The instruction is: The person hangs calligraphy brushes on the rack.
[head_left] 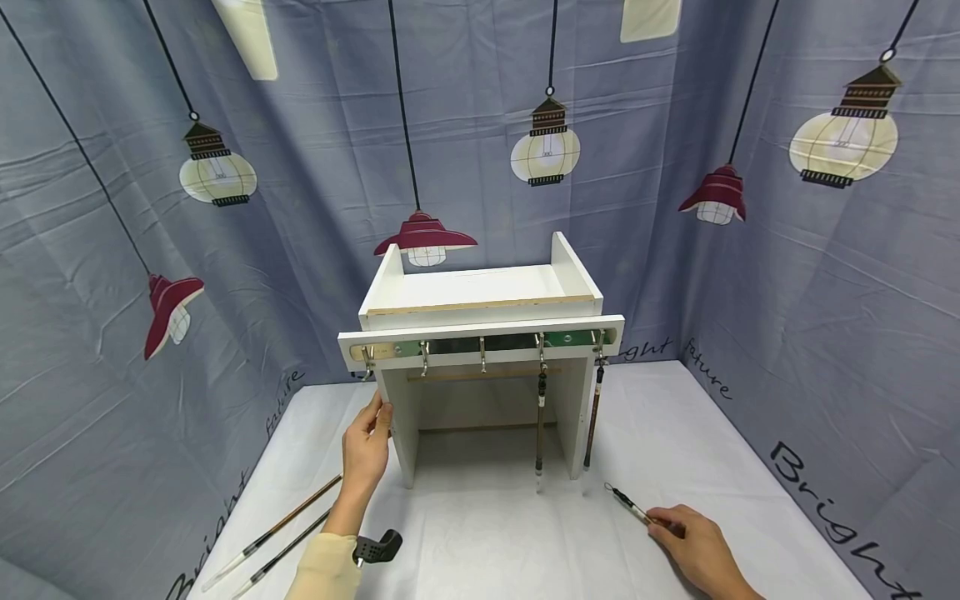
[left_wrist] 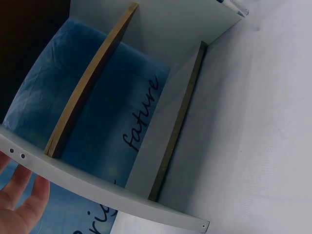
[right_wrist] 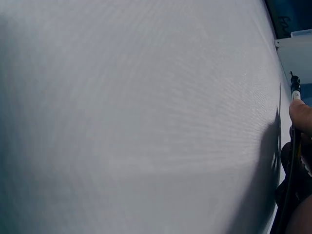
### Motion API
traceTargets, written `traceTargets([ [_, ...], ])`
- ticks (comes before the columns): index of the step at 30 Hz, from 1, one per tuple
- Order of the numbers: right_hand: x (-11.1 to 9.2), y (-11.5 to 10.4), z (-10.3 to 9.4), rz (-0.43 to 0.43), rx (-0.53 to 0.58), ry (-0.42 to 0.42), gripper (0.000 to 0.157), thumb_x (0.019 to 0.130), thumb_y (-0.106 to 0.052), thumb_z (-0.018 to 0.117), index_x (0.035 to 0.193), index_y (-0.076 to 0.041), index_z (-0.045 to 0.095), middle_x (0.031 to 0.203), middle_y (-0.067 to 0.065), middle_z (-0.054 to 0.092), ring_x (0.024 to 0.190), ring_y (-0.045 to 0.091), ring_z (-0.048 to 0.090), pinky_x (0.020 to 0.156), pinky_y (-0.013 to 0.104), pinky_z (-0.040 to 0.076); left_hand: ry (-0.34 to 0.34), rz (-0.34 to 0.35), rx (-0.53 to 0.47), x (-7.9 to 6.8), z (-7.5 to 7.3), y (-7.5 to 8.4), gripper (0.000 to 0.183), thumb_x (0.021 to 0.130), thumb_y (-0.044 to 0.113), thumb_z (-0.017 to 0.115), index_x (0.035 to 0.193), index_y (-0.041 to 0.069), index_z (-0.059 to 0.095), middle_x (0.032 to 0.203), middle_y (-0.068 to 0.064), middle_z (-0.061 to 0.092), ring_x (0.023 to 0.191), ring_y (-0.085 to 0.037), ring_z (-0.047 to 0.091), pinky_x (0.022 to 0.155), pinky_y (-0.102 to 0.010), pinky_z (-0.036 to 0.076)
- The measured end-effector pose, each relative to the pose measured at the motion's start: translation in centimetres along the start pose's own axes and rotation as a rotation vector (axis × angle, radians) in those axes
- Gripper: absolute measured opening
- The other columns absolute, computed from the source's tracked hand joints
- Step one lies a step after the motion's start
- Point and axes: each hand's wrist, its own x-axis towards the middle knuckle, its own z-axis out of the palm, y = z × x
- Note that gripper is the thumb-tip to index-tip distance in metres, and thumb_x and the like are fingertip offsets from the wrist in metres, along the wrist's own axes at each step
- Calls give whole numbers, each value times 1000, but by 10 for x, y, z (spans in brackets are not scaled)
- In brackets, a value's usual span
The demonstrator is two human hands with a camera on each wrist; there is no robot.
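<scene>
A small white shelf unit (head_left: 480,320) stands on the table, with a row of metal hooks along its front rail (head_left: 450,345). My left hand (head_left: 366,446) touches the unit's left side panel (head_left: 397,400); in the left wrist view, fingers (left_wrist: 36,200) lie against the panel's outer face. Two writing brushes, one brown (head_left: 540,417) and one beside it (head_left: 592,417), hang from the right-hand hooks, bristles down. My right hand (head_left: 693,546) pinches another brush (head_left: 628,503), its loop end pointing toward the unit. The held brush's bristle end is hidden by the hand.
Two more brushes, one brown (head_left: 292,512) and one dark (head_left: 285,550), lie on the white table (head_left: 480,542) left of the unit, partly behind my left arm. A grey-blue curtain (head_left: 322,250) with lamp prints surrounds the table's back and sides.
</scene>
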Motion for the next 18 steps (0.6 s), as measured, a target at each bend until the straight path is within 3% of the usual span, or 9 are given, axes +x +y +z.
traceTargets([
  [11,0,0,-7,-24,34,47,25,88,-10,80,113,-7,78,93,-1,70,78,12,57,61,22,45,-6,-7,0,1,-1,1,50,108,35,56,150,8,53,144,-15,62,124,-39,63,104,-57,49],
  [18,-3,-3,-10,-91,60,116,24,88,-8,80,112,-8,78,94,0,70,70,3,50,59,21,43,-2,-2,6,1,0,0,49,108,33,56,150,9,54,145,-15,62,121,-39,65,102,-56,50],
])
